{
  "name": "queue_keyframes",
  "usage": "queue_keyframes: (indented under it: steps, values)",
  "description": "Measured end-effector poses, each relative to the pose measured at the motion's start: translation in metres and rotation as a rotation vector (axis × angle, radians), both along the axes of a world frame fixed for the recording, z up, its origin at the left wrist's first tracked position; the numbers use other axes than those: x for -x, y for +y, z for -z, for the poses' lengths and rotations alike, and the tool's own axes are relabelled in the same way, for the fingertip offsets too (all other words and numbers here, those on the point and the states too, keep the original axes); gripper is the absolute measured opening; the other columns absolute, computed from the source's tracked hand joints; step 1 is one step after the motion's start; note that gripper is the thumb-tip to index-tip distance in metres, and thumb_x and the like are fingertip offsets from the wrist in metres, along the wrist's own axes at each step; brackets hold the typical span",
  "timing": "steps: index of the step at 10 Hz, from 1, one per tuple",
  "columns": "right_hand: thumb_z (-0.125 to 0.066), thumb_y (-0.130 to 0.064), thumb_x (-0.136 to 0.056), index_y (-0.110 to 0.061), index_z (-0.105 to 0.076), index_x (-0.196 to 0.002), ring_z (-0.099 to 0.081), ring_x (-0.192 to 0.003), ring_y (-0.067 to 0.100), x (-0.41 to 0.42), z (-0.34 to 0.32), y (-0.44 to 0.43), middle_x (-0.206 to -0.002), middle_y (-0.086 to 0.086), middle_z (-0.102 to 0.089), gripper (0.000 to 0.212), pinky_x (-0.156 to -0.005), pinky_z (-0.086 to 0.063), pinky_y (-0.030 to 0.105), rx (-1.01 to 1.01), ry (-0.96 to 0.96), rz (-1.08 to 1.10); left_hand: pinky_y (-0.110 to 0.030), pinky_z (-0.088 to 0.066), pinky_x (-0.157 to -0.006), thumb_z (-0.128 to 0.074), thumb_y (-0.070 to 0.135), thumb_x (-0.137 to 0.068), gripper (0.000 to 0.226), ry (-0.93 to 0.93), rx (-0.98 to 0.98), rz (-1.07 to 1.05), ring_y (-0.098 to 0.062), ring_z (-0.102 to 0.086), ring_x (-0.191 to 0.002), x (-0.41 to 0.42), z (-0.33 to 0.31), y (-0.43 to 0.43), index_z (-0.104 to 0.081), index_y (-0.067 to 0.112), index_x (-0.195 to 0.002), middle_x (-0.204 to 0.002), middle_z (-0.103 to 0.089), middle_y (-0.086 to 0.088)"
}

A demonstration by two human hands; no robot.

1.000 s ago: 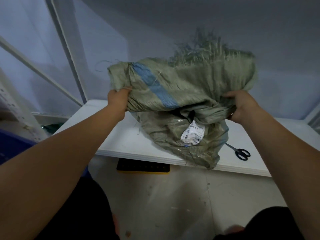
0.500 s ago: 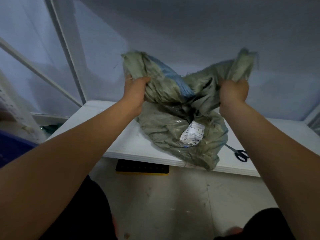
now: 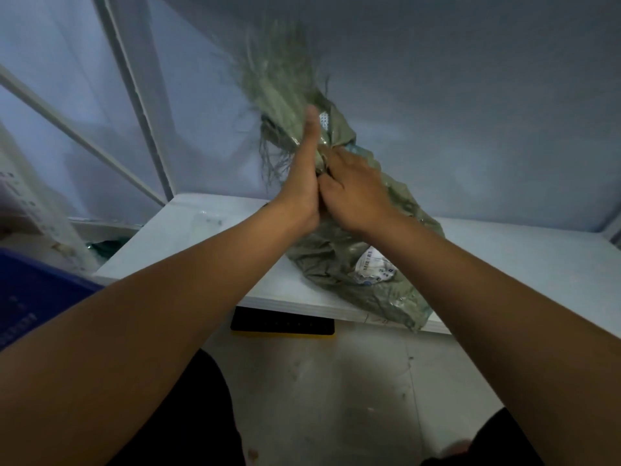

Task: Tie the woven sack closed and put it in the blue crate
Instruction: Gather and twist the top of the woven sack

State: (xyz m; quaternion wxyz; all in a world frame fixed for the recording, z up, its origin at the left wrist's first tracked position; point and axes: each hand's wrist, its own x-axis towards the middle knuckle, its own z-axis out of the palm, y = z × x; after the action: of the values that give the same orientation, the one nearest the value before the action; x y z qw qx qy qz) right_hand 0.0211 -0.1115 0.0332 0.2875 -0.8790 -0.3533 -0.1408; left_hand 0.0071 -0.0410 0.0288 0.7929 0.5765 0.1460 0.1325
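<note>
Hands together: left hand (image 3: 304, 186) and right hand (image 3: 358, 193) grip the woven sack (image 3: 336, 260) at its bunched neck, fingertips hidden. Sack bottom sits on surface (image 3: 201, 237). Frayed top blurred. Blue crate (image 3: 30, 297) cut off at left.

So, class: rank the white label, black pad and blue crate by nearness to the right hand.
1. White label, on the sack below the right hand.
2. Black pad, under the table, lower left.
3. Blue crate, far left.
</note>
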Motion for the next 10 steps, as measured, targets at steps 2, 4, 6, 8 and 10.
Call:
queue_keyframes:
  steps: [2,4,6,8,10]
  values:
    - [-0.046,-0.018,-0.078,-0.007,-0.072,-0.116,-0.064,-0.102,0.016,0.007,-0.008,-0.018,-0.113,0.004,-0.072,0.047,-0.093,-0.050,0.028,-0.288,0.161,-0.138,-0.038,-0.060,-0.078,-0.058,0.029,-0.098,0.038,-0.065,0.293,-0.124,-0.032,-0.071,-0.104,-0.002,0.004,0.033,-0.064,0.003,-0.126,-0.116,-0.072,-0.017]
    - [-0.061,0.002,-0.084,-0.012,-0.065,-0.124,-0.060,-0.118,0.016,-0.031,-0.014,-0.050,-0.119,0.001,-0.066,0.042,-0.102,-0.049,0.030,-0.608,0.275,0.196,-0.043,-0.058,-0.088,-0.046,0.020,-0.103,0.032,-0.164,0.385,0.004,-0.035,-0.069,-0.103,0.011,-0.012,0.037,-0.069,0.001,-0.115,-0.112,-0.072,-0.019]
    - [-0.065,-0.005,-0.085,-0.015,-0.059,-0.138,-0.058,-0.112,0.012,-0.040,-0.016,-0.060,-0.138,0.002,-0.060,0.054,-0.074,-0.047,0.009,-0.546,0.570,0.051,-0.039,-0.059,-0.081,-0.043,0.017,-0.096,0.035,-0.130,0.310,0.121,-0.031,-0.073,-0.082,0.013,-0.012,0.030,-0.075,0.002,-0.090,-0.089,-0.074,-0.018]
    - [-0.063,-0.007,-0.060,-0.023,-0.042,-0.151,-0.063,-0.117,0.019,-0.022,-0.025,-0.060,-0.133,0.002,-0.063,0.094,-0.100,-0.054,0.040,-0.068,0.691,-0.232,-0.030,-0.057,-0.072,-0.044,0.021,-0.097,0.032,-0.145,0.173,0.169,-0.025,-0.069,-0.075,0.012,-0.014,0.024,-0.070,0.005,-0.086,-0.077,-0.071,-0.012]
    - [-0.067,0.008,-0.074,0.001,-0.060,-0.127,-0.063,-0.099,0.025,-0.020,-0.015,-0.054,-0.111,0.026,-0.066,0.054,-0.094,-0.053,0.047,0.009,0.676,-0.249,-0.033,-0.056,-0.082,-0.055,0.022,-0.098,0.022,-0.166,0.093,0.183,-0.020,-0.071,-0.079,0.009,-0.011,0.018,-0.073,0.011,-0.095,-0.083,-0.076,-0.007]
